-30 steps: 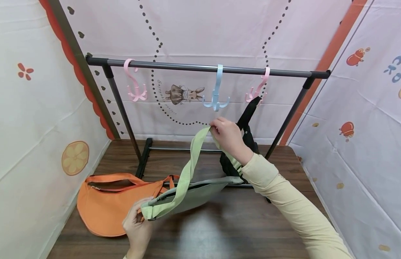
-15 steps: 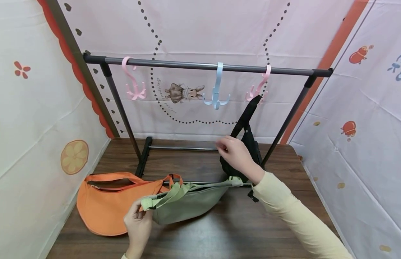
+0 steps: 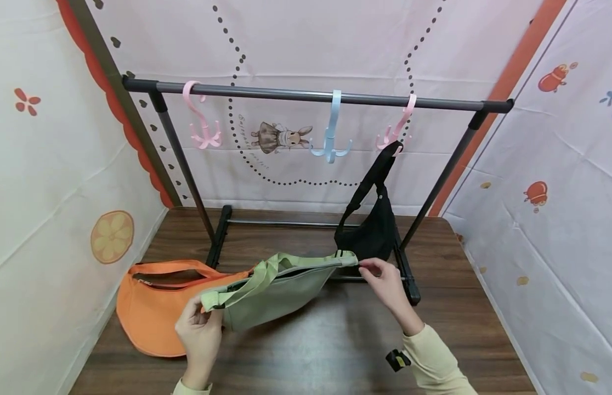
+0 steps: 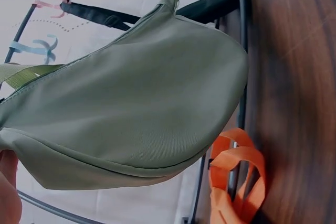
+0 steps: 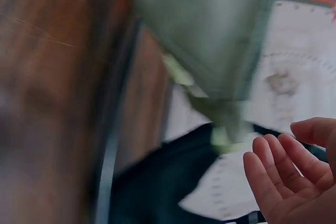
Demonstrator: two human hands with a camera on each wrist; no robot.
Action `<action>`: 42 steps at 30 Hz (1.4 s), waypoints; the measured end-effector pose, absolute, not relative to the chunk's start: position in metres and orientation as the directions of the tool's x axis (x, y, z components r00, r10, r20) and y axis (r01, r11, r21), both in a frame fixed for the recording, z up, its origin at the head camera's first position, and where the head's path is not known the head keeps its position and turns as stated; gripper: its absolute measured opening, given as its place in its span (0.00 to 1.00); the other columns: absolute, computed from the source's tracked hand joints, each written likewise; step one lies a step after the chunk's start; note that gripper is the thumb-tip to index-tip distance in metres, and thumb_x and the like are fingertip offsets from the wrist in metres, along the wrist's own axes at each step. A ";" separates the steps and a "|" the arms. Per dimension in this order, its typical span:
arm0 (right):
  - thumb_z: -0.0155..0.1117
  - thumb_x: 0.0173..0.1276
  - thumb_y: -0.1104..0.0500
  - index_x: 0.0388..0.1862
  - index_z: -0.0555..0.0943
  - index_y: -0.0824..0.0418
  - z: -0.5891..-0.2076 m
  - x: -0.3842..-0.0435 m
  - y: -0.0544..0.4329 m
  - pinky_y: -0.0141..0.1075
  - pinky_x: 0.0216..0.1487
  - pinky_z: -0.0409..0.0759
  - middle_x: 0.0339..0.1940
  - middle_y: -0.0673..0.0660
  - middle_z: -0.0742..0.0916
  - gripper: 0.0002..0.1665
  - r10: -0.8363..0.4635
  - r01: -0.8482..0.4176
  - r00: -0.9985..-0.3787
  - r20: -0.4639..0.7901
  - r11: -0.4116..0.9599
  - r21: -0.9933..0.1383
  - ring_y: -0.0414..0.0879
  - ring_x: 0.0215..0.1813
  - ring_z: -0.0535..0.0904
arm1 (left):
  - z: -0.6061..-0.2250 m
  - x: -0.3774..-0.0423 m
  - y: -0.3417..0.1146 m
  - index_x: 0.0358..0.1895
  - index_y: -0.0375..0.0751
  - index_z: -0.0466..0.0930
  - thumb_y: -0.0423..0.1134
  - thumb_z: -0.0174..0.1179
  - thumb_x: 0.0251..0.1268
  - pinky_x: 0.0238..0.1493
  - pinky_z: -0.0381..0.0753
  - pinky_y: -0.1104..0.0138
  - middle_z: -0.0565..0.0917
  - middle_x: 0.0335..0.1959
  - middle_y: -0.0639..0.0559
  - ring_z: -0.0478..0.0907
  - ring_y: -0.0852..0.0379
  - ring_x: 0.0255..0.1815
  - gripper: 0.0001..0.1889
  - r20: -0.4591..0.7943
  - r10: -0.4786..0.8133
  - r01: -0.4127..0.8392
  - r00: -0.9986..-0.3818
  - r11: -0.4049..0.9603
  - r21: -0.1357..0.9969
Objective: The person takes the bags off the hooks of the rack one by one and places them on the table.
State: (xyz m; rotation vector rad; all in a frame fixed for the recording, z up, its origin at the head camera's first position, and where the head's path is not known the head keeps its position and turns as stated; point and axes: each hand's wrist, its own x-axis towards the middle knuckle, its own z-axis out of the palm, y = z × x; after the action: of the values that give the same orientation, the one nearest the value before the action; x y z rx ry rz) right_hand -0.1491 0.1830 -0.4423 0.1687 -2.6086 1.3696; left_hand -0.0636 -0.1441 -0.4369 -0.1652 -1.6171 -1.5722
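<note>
A sage-green shoulder bag with a light green strap is raised above the table, its zipper side up. My left hand pinches its left end by the strap's base; in the left wrist view the bag's broad side fills the middle. At the bag's right end is my right hand, fingers loosely bent. The right wrist view shows that hand with a gap between its fingers and the blurred bag end. Left of the green bag, an orange bag lies on the table, partly covered by it.
A dark metal rack stands across the table. From its bar hang a pink hook, a blue hook and another pink hook, which carries a black bag. Printed cloth walls enclose the sides and back.
My right hand let go of the strap, which dropped onto the bag, then moved down to the bag's right end. The left hand kept its pinch and shifted slightly left.
</note>
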 end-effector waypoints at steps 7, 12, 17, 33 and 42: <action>0.61 0.59 0.66 0.43 0.78 0.71 -0.489 -0.145 0.165 0.34 0.36 0.79 0.32 0.58 0.84 0.13 0.058 0.073 -0.996 -0.060 0.233 -0.970 0.44 0.34 0.80 | -0.439 -0.068 -0.151 0.33 0.15 0.75 0.09 0.53 0.44 0.30 0.76 0.79 0.84 0.31 0.52 0.79 0.67 0.26 0.10 0.640 -0.493 0.679 -0.590 0.127 0.723; 0.55 0.63 0.67 0.58 0.65 0.76 -0.508 -0.147 0.148 0.42 0.48 0.77 0.46 0.64 0.79 0.25 -0.067 0.169 -0.985 -0.161 -0.136 -0.976 0.43 0.43 0.79 | -0.437 -0.070 -0.151 0.34 0.13 0.73 0.08 0.52 0.43 0.36 0.79 0.75 0.84 0.32 0.49 0.81 0.61 0.33 0.11 0.638 -0.505 0.719 -0.582 0.047 0.694; 0.48 0.66 0.66 0.66 0.55 0.73 -0.518 -0.151 0.138 0.41 0.53 0.73 0.56 0.67 0.73 0.30 -0.165 0.199 -0.975 -0.150 -0.338 -0.920 0.49 0.54 0.73 | -0.432 -0.070 -0.149 0.35 0.12 0.73 0.08 0.53 0.43 0.38 0.79 0.74 0.84 0.33 0.46 0.81 0.59 0.34 0.11 0.631 -0.504 0.733 -0.589 -0.006 0.680; 0.50 0.65 0.71 0.46 0.70 0.63 -0.516 -0.157 0.130 0.34 0.42 0.78 0.35 0.50 0.81 0.11 -0.116 0.184 -0.982 -0.147 -0.449 -0.874 0.39 0.38 0.79 | -0.438 -0.068 -0.148 0.37 0.15 0.74 0.09 0.55 0.44 0.32 0.78 0.77 0.84 0.33 0.48 0.80 0.61 0.32 0.12 0.555 -0.518 0.672 -0.651 -0.053 0.739; 0.56 0.62 0.69 0.42 0.72 0.67 -0.522 -0.148 0.135 0.30 0.35 0.78 0.30 0.49 0.81 0.09 0.045 0.130 -0.988 -0.151 -0.311 -0.942 0.37 0.33 0.77 | -0.459 -0.078 -0.156 0.38 0.22 0.77 0.11 0.56 0.46 0.34 0.78 0.77 0.84 0.32 0.52 0.80 0.62 0.36 0.13 0.463 -0.486 0.565 -0.741 -0.079 0.821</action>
State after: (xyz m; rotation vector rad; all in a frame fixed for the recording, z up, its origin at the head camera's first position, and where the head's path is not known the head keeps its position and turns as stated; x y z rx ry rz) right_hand -0.1483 0.1350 -0.5223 -0.2378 -1.8740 2.5758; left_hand -0.0784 -0.1559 -0.4595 -0.0894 -1.4870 -1.8936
